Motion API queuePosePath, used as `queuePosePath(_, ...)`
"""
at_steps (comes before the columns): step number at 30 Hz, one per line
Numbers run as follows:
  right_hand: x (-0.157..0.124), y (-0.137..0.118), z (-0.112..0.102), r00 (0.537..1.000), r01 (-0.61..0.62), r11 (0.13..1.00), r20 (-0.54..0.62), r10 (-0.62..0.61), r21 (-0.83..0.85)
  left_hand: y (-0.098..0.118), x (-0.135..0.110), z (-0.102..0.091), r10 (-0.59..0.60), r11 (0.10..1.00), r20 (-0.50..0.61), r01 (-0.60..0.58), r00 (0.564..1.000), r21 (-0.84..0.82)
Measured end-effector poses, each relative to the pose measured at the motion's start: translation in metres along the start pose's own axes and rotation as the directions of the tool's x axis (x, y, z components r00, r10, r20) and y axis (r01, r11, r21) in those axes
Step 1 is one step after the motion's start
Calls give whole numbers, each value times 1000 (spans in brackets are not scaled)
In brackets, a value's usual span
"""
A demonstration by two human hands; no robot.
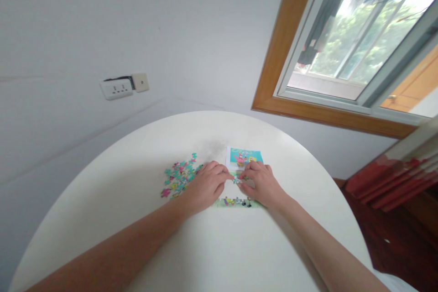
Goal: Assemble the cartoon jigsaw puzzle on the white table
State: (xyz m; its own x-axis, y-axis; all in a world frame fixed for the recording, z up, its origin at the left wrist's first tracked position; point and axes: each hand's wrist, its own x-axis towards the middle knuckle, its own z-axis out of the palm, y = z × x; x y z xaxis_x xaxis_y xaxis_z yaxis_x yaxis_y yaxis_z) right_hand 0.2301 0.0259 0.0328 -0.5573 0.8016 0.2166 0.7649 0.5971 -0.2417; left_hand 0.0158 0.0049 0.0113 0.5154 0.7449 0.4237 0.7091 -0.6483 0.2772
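Cardboard puzzle piece (pixel 236 180), pinched by the curled left hand (pixel 205 187) and right hand (pixel 262 185), could buckle if pressed misaligned, jolting the joined strip (pixel 236 201) apart.

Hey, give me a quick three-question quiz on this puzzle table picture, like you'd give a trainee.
1. True or false: the loose puzzle pieces lie to the left of the left hand.
2. Multiple choice: the picture card lies A) on the table, beyond the hands; B) under the left forearm; C) on the windowsill.
3. Short answer: which hand is nearer the window?

Key: 1 true; 2 A; 3 the right hand.
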Motion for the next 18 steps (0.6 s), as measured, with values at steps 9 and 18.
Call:
queuePosePath(9,-1,1,-1,1000,16,1000,-6,-17,-22,-1,0,0,10,1000,2,-10,1000,-8)
queuePosePath(18,-2,-1,-3,999,36,998,-18,-37,-45,-1,0,1,10,1000,12,-10,1000,-6)
